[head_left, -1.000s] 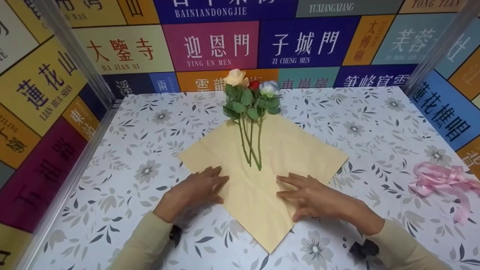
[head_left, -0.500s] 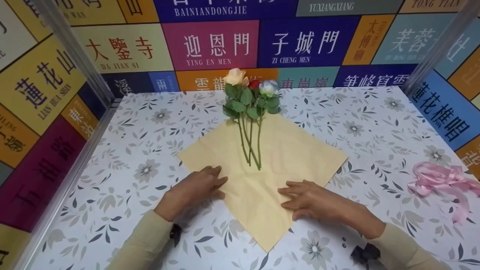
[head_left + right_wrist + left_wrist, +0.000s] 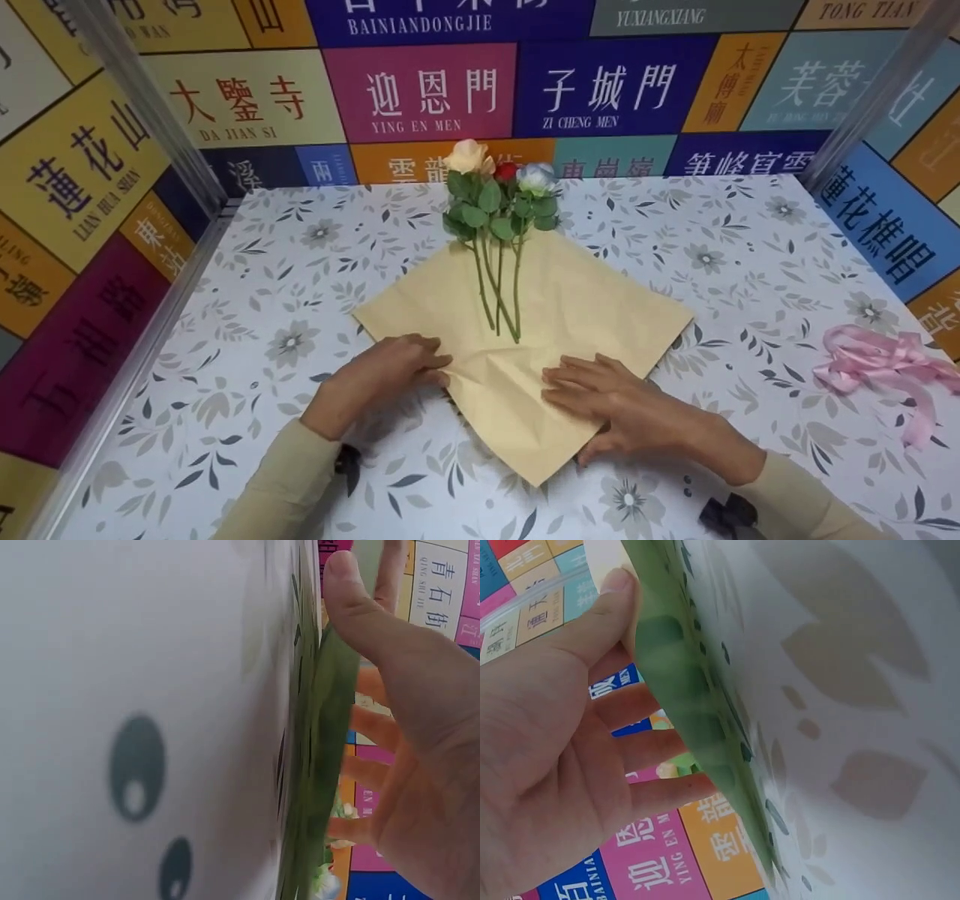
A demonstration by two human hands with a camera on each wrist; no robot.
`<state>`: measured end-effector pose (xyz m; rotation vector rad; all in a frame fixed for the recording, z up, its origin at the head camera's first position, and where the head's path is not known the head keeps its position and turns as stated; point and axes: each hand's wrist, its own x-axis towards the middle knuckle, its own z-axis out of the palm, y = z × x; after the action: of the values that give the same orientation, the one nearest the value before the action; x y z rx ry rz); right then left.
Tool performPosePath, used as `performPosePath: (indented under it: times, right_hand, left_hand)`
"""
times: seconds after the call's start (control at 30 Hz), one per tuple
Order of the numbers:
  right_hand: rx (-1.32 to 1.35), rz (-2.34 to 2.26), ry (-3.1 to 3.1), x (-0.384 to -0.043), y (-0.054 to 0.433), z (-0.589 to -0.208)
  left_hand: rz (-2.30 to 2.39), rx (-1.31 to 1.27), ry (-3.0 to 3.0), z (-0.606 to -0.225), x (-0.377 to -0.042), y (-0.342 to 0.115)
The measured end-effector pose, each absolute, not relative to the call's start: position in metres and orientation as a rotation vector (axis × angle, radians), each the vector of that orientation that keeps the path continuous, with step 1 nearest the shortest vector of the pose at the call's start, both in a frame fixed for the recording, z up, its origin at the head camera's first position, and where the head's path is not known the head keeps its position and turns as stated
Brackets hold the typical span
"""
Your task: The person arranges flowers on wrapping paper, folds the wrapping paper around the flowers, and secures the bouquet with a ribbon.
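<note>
A tan sheet of wrapping paper [image 3: 600, 292] lies cornerwise on the table, its lower part creased and lifting. Three roses rest on it, stems towards me: a peach rose [image 3: 465, 157], a red rose [image 3: 505, 172] and a pale blue rose [image 3: 537, 180]. At the lower left edge, my left hand [image 3: 386, 371] holds the paper between thumb and fingers. My right hand [image 3: 626, 409] spreads its fingers over the lower right edge, with the thumb below. Both wrist views show the paper's green underside [image 3: 679, 667], thumbs on this side and fingers behind.
A loose pink ribbon [image 3: 870, 360] lies at the right of the table. White cloth with grey flowers and leaves covers the tabletop [image 3: 247, 285]. Colourful panels with lettering [image 3: 427, 90] stand behind and at both sides, with clear corner posts [image 3: 184, 142].
The right hand's fingers have shifted further onto the paper, and its thumb has gone lower. The paper's near corner has moved up and its lower part has creased. The roses have stayed put.
</note>
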<state>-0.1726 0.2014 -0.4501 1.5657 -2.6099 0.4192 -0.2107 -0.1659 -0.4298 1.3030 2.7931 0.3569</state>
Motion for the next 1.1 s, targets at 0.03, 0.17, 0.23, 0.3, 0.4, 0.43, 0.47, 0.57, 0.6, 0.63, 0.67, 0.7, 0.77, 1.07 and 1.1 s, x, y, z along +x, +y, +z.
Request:
performPosePath:
  times: [0.03,0.17,0.23,0.3,0.4,0.43,0.47,0.57,0.6,0.63,0.67,0.7,0.77,1.07,1.1]
  right_hand:
    - [1.576,0.432,-2.539,-0.174,0.2,-0.45]
    - [1.595,0.573,-2.276,-0.182,0.197,-0.449]
    - [1.58,0.68,-2.234,-0.186,0.196,-0.447]
    - [1.528,0.766,-2.247,-0.19,0.195,-0.444]
    - [1.381,0.866,-2.326,-0.194,0.193,-0.44]
    - [1.313,0.894,-2.364,-0.195,0.192,-0.439]
    - [1.238,0.932,-2.406,-0.197,0.191,-0.437]
    - [0.991,1.051,-2.536,-0.203,0.187,-0.432]
    - [0.903,1.077,-2.573,-0.206,0.186,-0.43]
    - [0.814,1.101,-2.606,-0.208,0.185,-0.428]
    - [0.728,1.128,-2.634,-0.211,0.184,-0.426]
    - [0.645,1.14,-2.659,-0.214,0.184,-0.425]
    - [0.493,1.152,-2.7,-0.218,0.184,-0.422]
    - [0.407,0.964,-2.606,-0.228,0.181,-0.423]
    - [0.44,0.914,-2.594,-0.228,0.18,-0.424]
  left_hand:
    - [0.372,1.298,2.782,-0.429,-0.211,-0.167]
    - [0.492,1.191,2.704,-0.426,-0.213,-0.17]
    - [0.572,1.141,2.648,-0.425,-0.214,-0.172]
    - [0.645,1.106,2.592,-0.424,-0.215,-0.174]
    - [0.713,1.068,2.539,-0.424,-0.215,-0.175]
    - [0.727,1.061,2.537,-0.424,-0.215,-0.175]
    - [0.754,1.037,2.532,-0.424,-0.215,-0.175]
    - [0.799,0.981,2.597,-0.424,-0.217,-0.173]
    - [0.806,0.958,2.63,-0.424,-0.217,-0.172]
    - [0.808,0.938,2.67,-0.424,-0.218,-0.171]
    - [0.808,0.909,2.714,-0.424,-0.219,-0.17]
    - [0.795,0.882,2.766,-0.425,-0.219,-0.169]
    - [0.769,0.819,2.848,-0.427,-0.221,-0.165]
    - [0.746,0.488,2.995,-0.43,-0.235,-0.152]
    - [0.74,0.476,3.01,-0.429,-0.238,-0.151]
